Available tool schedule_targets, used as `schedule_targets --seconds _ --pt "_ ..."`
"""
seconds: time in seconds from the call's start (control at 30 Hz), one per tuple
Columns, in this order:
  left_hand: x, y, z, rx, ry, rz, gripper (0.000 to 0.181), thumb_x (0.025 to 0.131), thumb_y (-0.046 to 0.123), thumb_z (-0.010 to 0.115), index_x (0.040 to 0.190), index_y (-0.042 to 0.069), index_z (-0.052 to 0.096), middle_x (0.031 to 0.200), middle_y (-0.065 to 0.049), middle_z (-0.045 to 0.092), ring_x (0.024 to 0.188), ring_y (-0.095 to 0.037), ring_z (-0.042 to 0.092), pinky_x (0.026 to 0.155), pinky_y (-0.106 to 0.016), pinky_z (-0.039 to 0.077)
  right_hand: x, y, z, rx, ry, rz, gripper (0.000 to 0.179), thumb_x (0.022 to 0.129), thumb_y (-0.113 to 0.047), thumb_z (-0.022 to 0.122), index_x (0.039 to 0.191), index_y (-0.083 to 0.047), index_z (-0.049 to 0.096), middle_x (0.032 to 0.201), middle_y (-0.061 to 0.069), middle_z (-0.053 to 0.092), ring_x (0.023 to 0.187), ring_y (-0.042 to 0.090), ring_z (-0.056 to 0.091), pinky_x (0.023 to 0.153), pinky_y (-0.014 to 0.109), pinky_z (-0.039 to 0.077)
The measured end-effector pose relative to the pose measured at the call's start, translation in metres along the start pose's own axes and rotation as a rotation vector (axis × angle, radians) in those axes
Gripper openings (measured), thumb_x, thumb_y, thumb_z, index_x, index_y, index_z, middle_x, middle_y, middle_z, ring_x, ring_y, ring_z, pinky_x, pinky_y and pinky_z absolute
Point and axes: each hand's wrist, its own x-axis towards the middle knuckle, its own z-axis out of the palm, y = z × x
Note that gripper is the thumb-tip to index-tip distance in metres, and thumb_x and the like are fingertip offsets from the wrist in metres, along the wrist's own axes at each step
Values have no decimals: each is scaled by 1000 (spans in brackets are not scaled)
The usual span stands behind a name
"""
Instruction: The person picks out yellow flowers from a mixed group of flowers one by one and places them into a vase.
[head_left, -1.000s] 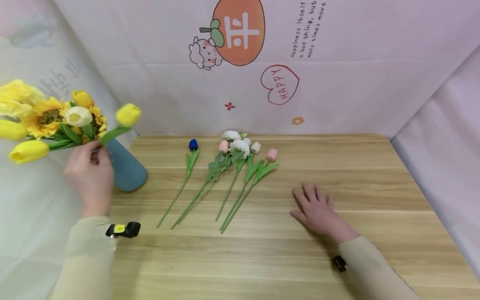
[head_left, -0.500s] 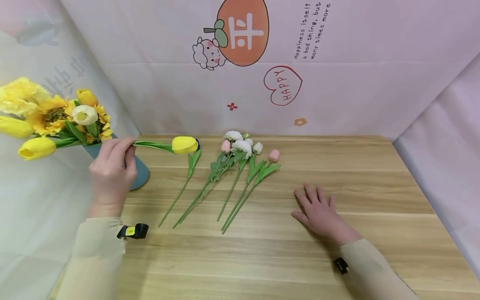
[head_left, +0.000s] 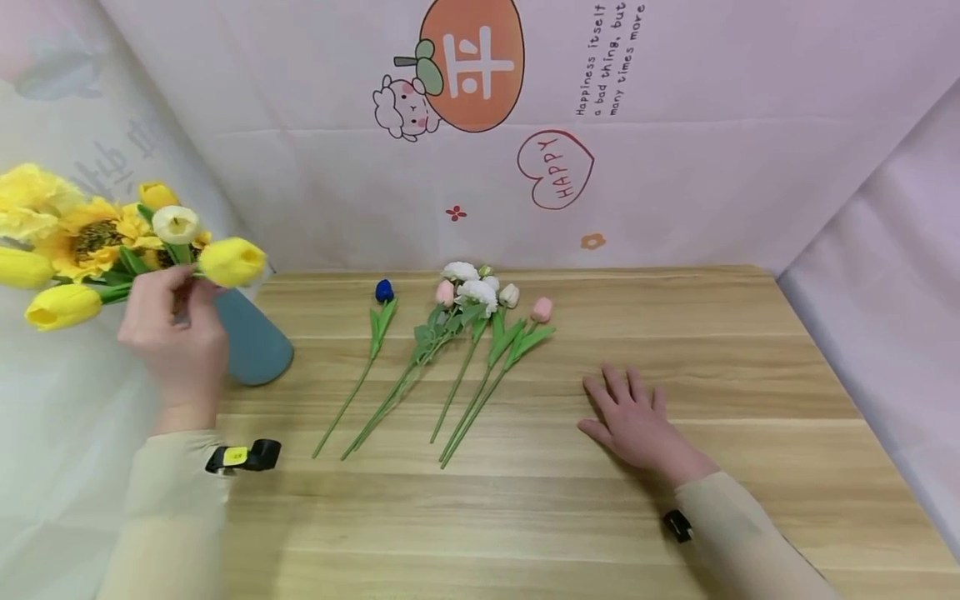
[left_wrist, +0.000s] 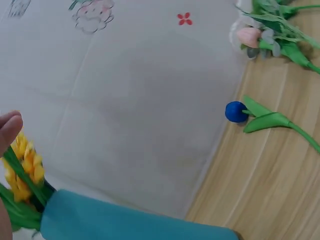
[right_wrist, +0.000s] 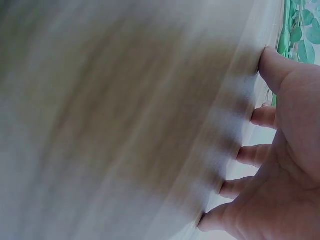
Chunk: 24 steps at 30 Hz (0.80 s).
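Observation:
My left hand (head_left: 176, 333) pinches a yellow tulip (head_left: 232, 262) just below its bloom, over the mouth of a blue vase (head_left: 255, 342). Several yellow tulips, a sunflower (head_left: 93, 237) and a white tulip (head_left: 176, 225) crowd together there, their stems partly hidden behind the hand. In the left wrist view, only a thumb (left_wrist: 10, 127) and a sliver of the hand show, above the vase's rim with small yellow blossoms (left_wrist: 25, 170) in it. My right hand (head_left: 633, 425) rests on the wooden table with fingers spread. In the right wrist view, its fingertips touch the wood.
Across the table (head_left: 675, 333) lie a blue tulip (head_left: 385, 290), white flowers (head_left: 478, 293) with grey-green leaves, a pink tulip (head_left: 542, 310) and other pale tulips. A printed cloth (head_left: 337, 192) hangs along the back, with more cloth at both sides.
Half a second ago my left hand was farther right, the yellow tulip lying sideways toward the blue one. It has come back left to the bunch. My right hand has stayed put.

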Motion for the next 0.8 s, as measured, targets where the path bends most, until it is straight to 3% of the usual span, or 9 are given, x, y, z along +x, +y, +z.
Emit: schedule_targets --seconds 0.1,0.17,0.33,0.43,0.5,0.57,0.6,0.7,0.8 --pt "3 -8 -5 27 -12 -154 19 100 4 60 96 -10 73 86 15 61 79 5 63 75 -9 49 -1 0 0 -5 6 -2 68 103 -45 57 156 -7 38 162 31 23 145 63 17 102 87 15" --pt "4 -13 -8 66 -38 -241 22 102 9 60 100 -10 72 90 27 51 76 13 62 73 -8 51 -1 1 0 -5 0 0 68 104 -46 55 157 -7 37 163 31 22 145 63 16 103 87 14" --pt "8 -20 -12 226 -88 -373 29 103 22 61 105 -4 75 89 28 51 69 22 54 71 -6 45 -2 3 2 9 19 -17 69 103 -47 56 156 -7 38 162 31 23 144 64 17 102 87 14" --pt "12 -23 -11 308 -122 -342 32 104 26 61 107 -1 76 89 6 69 77 9 63 83 -17 50 -1 6 6 31 38 -28 70 102 -49 57 155 -7 39 162 31 24 144 65 17 101 88 13" --pt "15 -24 -10 347 -146 -292 34 104 28 60 108 -2 76 95 -11 74 91 -11 70 94 -30 51 0 10 10 42 38 -28 72 102 -53 55 155 -8 37 162 30 22 145 64 14 102 88 11" --pt "15 -26 -9 369 -169 -228 39 105 30 58 108 -5 74 103 -24 72 103 -34 68 100 -47 49 1 14 14 40 33 -25 73 102 -55 53 156 -9 36 163 29 20 146 63 12 102 88 10" --pt "15 -26 -9 378 -182 -204 41 106 30 57 108 -8 73 103 -27 70 106 -44 64 99 -52 48 2 16 16 37 24 -21 74 102 -56 52 157 -10 34 164 28 18 147 62 10 103 87 9" --pt "12 -27 -8 419 -202 -176 44 107 31 53 108 -10 69 103 -31 68 104 -49 61 95 -60 47 2 16 16 44 13 -16 74 102 -56 51 158 -10 33 165 28 16 148 61 8 104 87 7" --pt "10 -28 -8 464 -224 -211 43 108 31 51 109 -9 68 103 -32 69 98 -54 62 90 -63 47 0 11 10 52 15 -14 72 102 -53 54 157 -8 36 164 29 19 147 62 10 104 87 9"
